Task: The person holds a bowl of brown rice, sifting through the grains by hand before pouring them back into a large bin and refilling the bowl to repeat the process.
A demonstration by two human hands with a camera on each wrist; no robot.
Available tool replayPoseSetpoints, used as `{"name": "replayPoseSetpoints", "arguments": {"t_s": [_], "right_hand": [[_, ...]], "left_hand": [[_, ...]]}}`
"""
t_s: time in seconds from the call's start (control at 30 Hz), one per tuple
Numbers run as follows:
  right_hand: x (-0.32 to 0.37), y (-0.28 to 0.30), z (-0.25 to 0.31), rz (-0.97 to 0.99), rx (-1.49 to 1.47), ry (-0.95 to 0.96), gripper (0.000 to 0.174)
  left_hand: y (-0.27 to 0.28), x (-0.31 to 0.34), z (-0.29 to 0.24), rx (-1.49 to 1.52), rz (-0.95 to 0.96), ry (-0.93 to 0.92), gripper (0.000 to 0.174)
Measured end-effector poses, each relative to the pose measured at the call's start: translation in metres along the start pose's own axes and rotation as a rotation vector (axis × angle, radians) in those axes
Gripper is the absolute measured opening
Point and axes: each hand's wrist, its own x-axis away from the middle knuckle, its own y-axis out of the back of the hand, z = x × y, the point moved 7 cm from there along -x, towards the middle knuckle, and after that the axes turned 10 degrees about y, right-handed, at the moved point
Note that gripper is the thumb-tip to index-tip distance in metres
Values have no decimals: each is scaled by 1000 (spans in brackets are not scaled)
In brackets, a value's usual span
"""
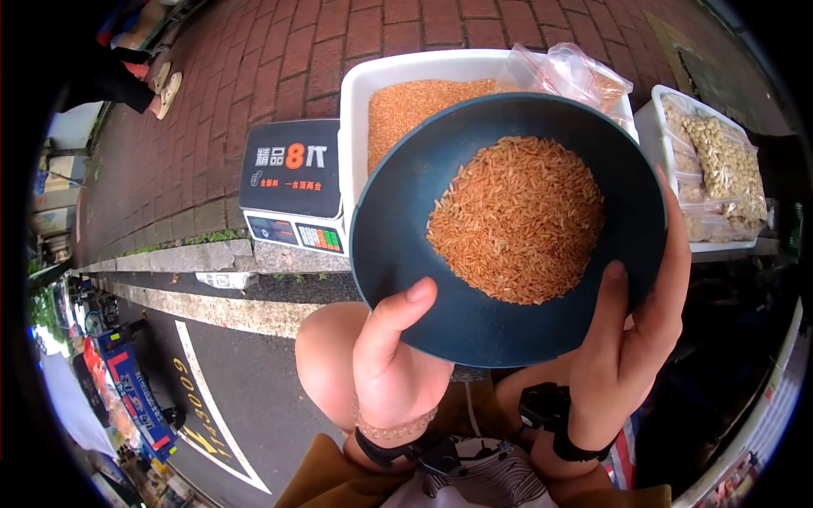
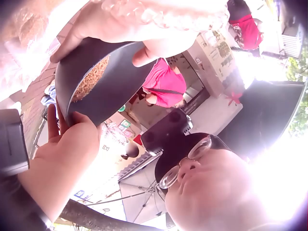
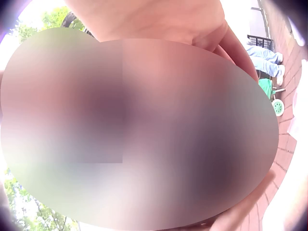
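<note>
A dark blue bowl (image 1: pixel 394 229) is held up in front of the body with both hands, and a heap of reddish-brown rice (image 1: pixel 515 220) lies in it. My left hand (image 1: pixel 396 356) grips its near left side, thumb over the rim and fingers hidden underneath. The right hand (image 1: pixel 639 330) grips the right side, thumb inside the bowl and fingers round the outside. In the left wrist view the bowl (image 2: pixel 125 79) appears tilted between the left hand (image 2: pixel 130 26) and the right hand (image 2: pixel 70 147). Most of the right wrist view is blurred out below the right hand (image 3: pixel 159 19).
Behind the bowl stands a white tub (image 1: pixel 357 89) of similar reddish grain with clear plastic bags (image 1: pixel 567 72). A weighing scale (image 1: pixel 292 182) sits left of it. Another white tub (image 1: pixel 720 245) holds bagged pale nuts or beans at right. A passer-by's sandalled foot (image 1: pixel 169 95) shows upper left.
</note>
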Motion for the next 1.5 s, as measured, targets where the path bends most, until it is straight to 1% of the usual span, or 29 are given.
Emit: {"name": "replayPoseSetpoints", "arguments": {"t_s": [0.07,0.1,0.17,0.2,0.23,0.27,0.33,0.4,0.43,0.47,0.5,0.57,0.63,0.67,0.77,0.83,0.9,0.97,1.03,1.07,1.13,1.17,1.23,1.27,1.3,1.33,1.37,1.43,1.5], "right_hand": [[1,0,0,1,26,23,48],[2,0,0,2,39,34,47],[4,-3,2,-3,-4,47,47],[3,-3,4,-8,14,63,47],[3,-4,6,-14,32,79,48],[3,1,17,-67,217,220,47],[5,4,29,-126,404,361,46],[3,-10,20,37,236,295,47],[3,-19,15,117,153,258,47],[3,-27,7,148,264,195,48],[5,-34,1,227,397,148,49],[9,-43,-1,289,420,156,47],[13,-53,6,429,133,202,44],[16,-56,9,471,18,164,42],[14,-56,11,474,20,174,42],[13,-53,10,467,4,144,40],[5,-42,11,368,108,170,40],[5,-33,1,165,397,173,50],[8,-35,-13,174,392,45,54],[9,-34,-14,172,395,37,54],[14,-52,-7,401,368,157,53],[15,-52,-7,401,368,154,53],[19,-61,-1,488,116,212,51],[14,-58,4,447,120,272,48],[14,-55,6,448,118,272,48],[14,-53,6,463,56,224,48],[15,-52,5,477,-6,175,47],[16,-51,7,487,3,153,44],[17,-51,4,497,13,130,41]], "left_hand": [[7,1,2,-129,-188,18,40],[8,0,3,-125,-184,17,40],[18,-2,10,0,-266,86,43],[16,-3,12,2,-260,81,43],[18,-3,13,-92,-320,58,43],[18,-3,13,-186,-380,35,43],[17,-5,18,-245,-402,6,41],[20,-7,23,-263,-399,-4,41],[22,-8,28,-228,-373,49,45],[24,-9,34,-194,-347,104,53],[25,-8,38,-196,-345,112,53],[22,-8,42,-317,-318,89,56],[22,-6,43,-358,-346,107,56],[24,-4,45,-296,-349,154,54],[28,-2,48,-213,-354,205,51],[26,-3,44,-207,-385,162,52],[23,-7,42,-202,-342,141,53],[22,-8,42,-199,-300,124,54],[25,-7,45,-316,-324,149,54],[25,-7,46,-372,-322,157,54],[26,-8,49,-322,-333,191,55],[27,-7,51,-270,-344,216,55],[30,-4,48,-258,-379,229,52],[27,-4,46,-230,-344,200,50],[24,-5,44,-201,-308,171,49],[23,-5,42,-296,-346,95,45],[24,-5,42,-296,-347,95,45],[29,-5,36,-344,-384,56,44],[27,-5,33,-316,-356,57,44]]}}
